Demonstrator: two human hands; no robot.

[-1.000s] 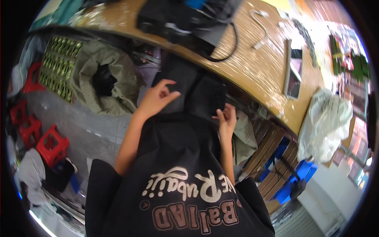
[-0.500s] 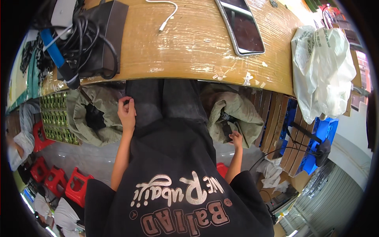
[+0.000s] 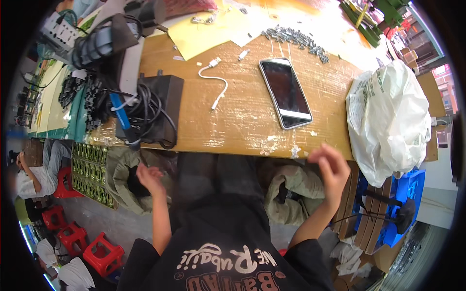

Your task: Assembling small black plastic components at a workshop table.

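Observation:
My left hand (image 3: 151,179) hangs beside the mouth of a grey-green cloth sack (image 3: 121,186) at my left, its fingers loosely apart. Nothing shows in it. Raised to the table's (image 3: 233,138) front edge, my right hand (image 3: 334,169) has its fingers bent but apart, with no thing visible between them. Below and left of it sits a second grey-green sack (image 3: 296,196) with a dark opening; its contents are too dark to make out. Nearest to my right hand on the tabletop is a phone (image 3: 286,92) with a dark screen.
A white cable (image 3: 223,87) lies left of the phone. Small dark parts (image 3: 296,39) are piled behind it. At left stands a black box (image 3: 167,97) with coiled cords and a blue-handled tool (image 3: 119,111). A white plastic bag (image 3: 388,121) hangs over the right edge. Red stools (image 3: 104,254) stand at lower left.
My right hand has come out of the right sack, away from a dark piece there, and up to the table edge. My left hand has opened by the left sack. More tabletop shows.

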